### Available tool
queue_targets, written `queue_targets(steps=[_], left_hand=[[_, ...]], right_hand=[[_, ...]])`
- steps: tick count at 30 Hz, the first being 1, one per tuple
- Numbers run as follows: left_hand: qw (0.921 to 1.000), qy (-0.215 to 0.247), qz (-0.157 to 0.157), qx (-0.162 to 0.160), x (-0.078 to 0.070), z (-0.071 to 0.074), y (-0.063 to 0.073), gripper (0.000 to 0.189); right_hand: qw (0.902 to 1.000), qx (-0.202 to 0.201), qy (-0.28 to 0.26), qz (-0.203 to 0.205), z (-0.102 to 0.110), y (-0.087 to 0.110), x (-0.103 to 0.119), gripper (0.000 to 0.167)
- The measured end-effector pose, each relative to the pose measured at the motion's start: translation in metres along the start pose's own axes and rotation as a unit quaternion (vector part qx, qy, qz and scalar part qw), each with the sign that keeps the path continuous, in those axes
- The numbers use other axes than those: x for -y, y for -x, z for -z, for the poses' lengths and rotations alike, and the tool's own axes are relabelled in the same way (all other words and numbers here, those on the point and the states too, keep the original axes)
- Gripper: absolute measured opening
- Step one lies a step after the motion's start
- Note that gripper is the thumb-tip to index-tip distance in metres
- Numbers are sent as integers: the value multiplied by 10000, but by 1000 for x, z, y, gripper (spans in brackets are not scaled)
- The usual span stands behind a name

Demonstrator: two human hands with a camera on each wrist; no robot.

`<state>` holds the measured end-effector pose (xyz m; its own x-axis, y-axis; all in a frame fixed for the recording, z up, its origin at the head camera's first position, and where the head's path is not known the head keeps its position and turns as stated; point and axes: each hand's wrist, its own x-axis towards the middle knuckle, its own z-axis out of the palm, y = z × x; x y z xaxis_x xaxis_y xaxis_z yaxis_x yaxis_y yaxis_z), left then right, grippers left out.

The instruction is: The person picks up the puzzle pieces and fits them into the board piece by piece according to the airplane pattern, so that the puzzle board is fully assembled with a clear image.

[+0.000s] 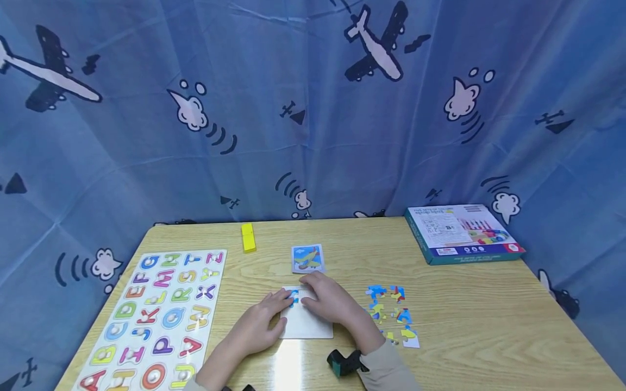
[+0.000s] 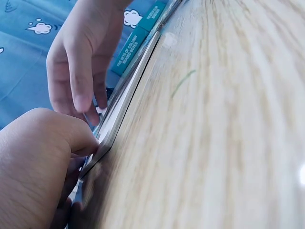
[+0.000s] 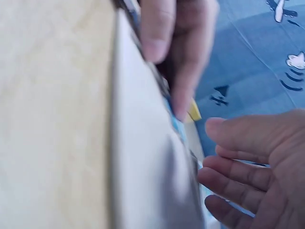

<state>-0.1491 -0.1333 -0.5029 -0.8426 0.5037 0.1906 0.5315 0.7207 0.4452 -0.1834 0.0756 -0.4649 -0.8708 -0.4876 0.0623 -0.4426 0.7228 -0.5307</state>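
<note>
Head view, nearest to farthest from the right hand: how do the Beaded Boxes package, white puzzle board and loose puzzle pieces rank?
1. White puzzle board: partly beneath the right hand.
2. Loose puzzle pieces: to the hand's right.
3. Beaded Boxes package: farther back, on the right.

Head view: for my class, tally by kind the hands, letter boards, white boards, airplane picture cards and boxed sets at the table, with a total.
Hands, left hand and right hand: 2
Letter board: 1
White board: 1
Airplane picture card: 1
Boxed set: 1
Total: 6
</note>
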Motion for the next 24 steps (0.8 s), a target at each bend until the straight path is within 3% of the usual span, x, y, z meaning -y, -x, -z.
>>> queue_targets(steps=[5,13,24], left_hand=[[9999,156,63,10,1,-1,1,41],[9997,252,57,-26,1,-3,2,41],[9996,254,107,-24,2,-3,3,41]], right_hand=[[9985,-27,-446,-315,18,9,-7,42],[9930,-468,-900,-604,49,37,-37,42],[9872,-314,-1218,-984,77,71,-89,43]])
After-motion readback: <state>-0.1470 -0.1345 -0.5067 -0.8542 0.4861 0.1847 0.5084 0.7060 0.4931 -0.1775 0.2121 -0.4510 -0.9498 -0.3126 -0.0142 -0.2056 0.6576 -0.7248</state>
